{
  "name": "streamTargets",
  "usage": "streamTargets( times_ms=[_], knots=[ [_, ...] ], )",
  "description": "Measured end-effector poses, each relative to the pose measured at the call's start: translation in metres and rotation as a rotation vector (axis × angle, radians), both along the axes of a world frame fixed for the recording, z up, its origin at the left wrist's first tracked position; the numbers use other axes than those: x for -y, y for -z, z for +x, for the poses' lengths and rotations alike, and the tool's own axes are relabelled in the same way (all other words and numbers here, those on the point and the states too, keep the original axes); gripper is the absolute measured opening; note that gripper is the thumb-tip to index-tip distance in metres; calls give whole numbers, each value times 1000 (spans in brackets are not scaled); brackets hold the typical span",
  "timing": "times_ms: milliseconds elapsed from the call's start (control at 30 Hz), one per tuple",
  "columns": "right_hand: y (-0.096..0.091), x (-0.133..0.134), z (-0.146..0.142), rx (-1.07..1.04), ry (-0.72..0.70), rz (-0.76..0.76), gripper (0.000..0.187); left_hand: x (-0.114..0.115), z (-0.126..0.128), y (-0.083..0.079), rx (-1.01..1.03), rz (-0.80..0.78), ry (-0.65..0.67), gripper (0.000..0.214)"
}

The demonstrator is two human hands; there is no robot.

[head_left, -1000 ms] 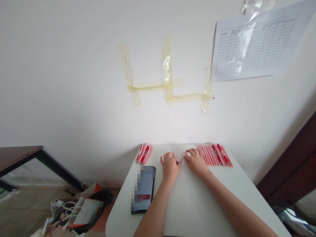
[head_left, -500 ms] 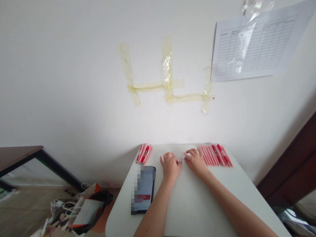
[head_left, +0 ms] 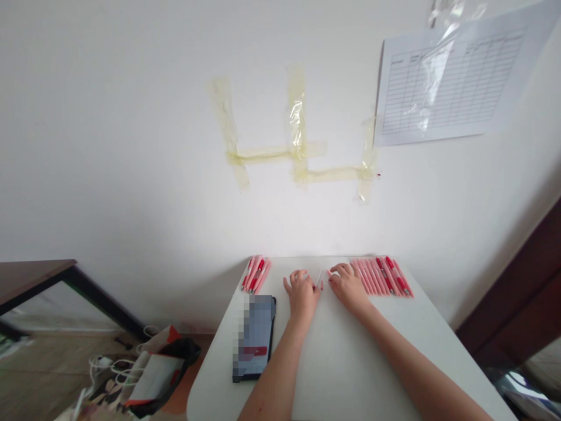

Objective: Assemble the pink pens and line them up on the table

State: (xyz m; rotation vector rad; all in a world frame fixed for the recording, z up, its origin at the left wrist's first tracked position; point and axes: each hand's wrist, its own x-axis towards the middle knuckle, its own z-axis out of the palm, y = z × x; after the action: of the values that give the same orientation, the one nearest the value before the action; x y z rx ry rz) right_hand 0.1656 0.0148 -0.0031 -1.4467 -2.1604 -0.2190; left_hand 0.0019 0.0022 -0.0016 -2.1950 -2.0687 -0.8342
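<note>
My left hand (head_left: 302,297) rests on the white table, with its thumb and index finger closed at the lower end of a thin white pen refill (head_left: 319,276); the other fingers are bent and spread. A small red pen part (head_left: 322,285) lies just right of that thumb. Across a narrow gap, my right hand (head_left: 349,287) is closed, and a pink pen part (head_left: 329,273) pokes out at its fingertips, the rest hidden. Beside its knuckles lies a row of pink pen barrels (head_left: 370,276), with red pens (head_left: 385,275) among them at the right end.
Several pink and red pens (head_left: 256,275) lie at the table's back left corner. A phone (head_left: 256,336) lies near the left edge. The wall (head_left: 280,222) stands right behind the table (head_left: 342,362). On the floor at left sits a bag with white cables (head_left: 125,368).
My left thumb has drawn slightly left, and the small red part now shows apart from it. My right hand has hardly moved.
</note>
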Motion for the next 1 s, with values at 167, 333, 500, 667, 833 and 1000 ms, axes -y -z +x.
streamTargets(
  times_ms=[167, 333, 500, 667, 833, 1000],
  knots=[
    [5, -7, 11, -225, 5, 32, 25, 0, -2, -1, 93, 34, -12, 15],
    [15, -17, 19, -476, -14, 59, 32, 1, -1, -3, 167, 91, 89, 11],
    [21, -25, 25, -576, 33, 89, 39, 2, 0, -3, 161, 52, 136, 9],
    [25, -30, 27, -670, -17, 15, 39, 2, -1, -2, 150, 30, 143, 11],
    [27, -33, 28, -706, -23, 15, 34, 3, 1, 0, 141, 31, 155, 9],
    [22, -29, 26, -634, -51, 35, 25, 6, 2, -3, 153, 24, 169, 11]
  ],
)
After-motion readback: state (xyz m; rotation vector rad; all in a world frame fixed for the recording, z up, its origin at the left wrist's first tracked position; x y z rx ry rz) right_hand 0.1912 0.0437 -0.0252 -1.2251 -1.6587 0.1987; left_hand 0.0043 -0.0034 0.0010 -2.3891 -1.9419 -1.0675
